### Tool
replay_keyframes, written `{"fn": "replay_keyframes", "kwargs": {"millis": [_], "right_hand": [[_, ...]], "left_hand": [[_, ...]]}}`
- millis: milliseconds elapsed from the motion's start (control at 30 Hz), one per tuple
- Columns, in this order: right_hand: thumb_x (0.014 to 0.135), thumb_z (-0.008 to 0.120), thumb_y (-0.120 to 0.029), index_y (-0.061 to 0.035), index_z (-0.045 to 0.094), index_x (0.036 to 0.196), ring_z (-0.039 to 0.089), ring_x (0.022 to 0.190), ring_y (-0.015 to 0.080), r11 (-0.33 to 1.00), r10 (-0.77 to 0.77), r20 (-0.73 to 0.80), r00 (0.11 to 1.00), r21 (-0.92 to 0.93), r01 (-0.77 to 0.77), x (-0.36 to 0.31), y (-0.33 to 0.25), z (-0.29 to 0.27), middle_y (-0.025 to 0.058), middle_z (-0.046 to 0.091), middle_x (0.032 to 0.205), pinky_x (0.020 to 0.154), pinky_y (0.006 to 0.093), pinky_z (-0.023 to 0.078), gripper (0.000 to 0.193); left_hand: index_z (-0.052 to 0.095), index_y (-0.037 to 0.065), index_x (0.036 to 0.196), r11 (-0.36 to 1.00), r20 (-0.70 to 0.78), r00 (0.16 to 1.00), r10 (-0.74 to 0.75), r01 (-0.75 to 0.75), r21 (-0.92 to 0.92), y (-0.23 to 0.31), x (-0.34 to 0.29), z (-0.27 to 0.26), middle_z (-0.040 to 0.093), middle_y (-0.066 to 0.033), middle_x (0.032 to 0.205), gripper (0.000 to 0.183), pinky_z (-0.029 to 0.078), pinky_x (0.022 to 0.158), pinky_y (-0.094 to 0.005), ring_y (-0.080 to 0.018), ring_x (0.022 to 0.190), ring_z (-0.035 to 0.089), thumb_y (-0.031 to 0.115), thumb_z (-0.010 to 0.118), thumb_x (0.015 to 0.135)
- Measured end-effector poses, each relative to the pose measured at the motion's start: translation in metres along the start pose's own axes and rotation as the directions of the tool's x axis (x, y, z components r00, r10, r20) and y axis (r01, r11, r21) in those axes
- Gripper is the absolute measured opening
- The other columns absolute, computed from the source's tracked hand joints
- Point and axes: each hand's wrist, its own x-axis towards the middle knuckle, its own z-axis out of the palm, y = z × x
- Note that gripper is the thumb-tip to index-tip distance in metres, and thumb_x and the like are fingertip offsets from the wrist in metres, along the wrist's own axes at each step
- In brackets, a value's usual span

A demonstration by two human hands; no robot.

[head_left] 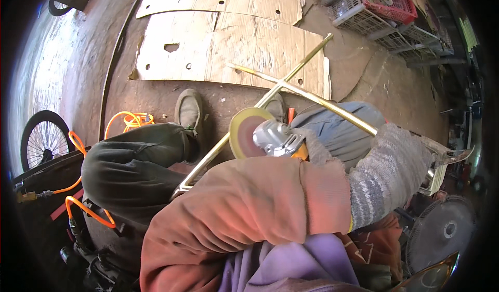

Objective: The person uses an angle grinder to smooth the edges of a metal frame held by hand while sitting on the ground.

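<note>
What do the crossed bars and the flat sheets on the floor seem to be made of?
The crossed bars look metallic: glossy gold with bright highlights; exact metal unclear. The flat sheets are probably cardboard: matte tan with faint ridges, ragged edges.

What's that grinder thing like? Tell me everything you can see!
The grinder has a silvery, metal-looking head, some orange behind it, and a big round disc, yellowish outside, reddish-brown inside. The right hand, gloved in grey, holds it. A rusty-orange sleeve hides its lower part. The disc overlaps a golden bar; I can't tell whether they touch.
</note>
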Motion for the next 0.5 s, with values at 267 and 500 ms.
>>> {"fn": "replay_keyframes", "kwargs": {"millis": [267, 500], "right_hand": [[0.083, 0.089, -0.046, -0.0017, 0.059, 0.113, 0.067, 0.097, 0.0294, 0.994, 0.11, -0.111, 0.988, 0.012, -0.109, -0.017, 0.016, -0.023, 0.0137, 0.064, 0.102, 0.092, 0.0423, 0.056, 0.061], [0.083, 0.089, -0.047, -0.0015, 0.06, 0.112, 0.067, 0.096, 0.03, 0.969, 0.239, -0.269, 0.933, 0.13, -0.211, -0.029, 0.039, -0.047, 0.0138, 0.064, 0.101, 0.092, 0.0425, 0.056, 0.062]], "left_hand": [[0.085, 0.021, 0.112, 0.999, -0.095, 0.995, 0.034, -0.03, 0.036, -0.005, -0.005, -0.01, 0.083, -0.0049, 0.111, 0.023, 0.056, 0.083, -0.0412, -0.0257, 0.107, 0.079, 0.031, 0.075, 0.094], [0.083, 0.018, 0.112, 0.997, -0.082, 0.995, 0.065, -0.062, 0.042, -0.006, -0.008, -0.028, 0.082, -0.0056, 0.107, 0.022, 0.055, 0.086, -0.0407, -0.0257, 0.108, 0.078, 0.029, 0.073, 0.096]]}}
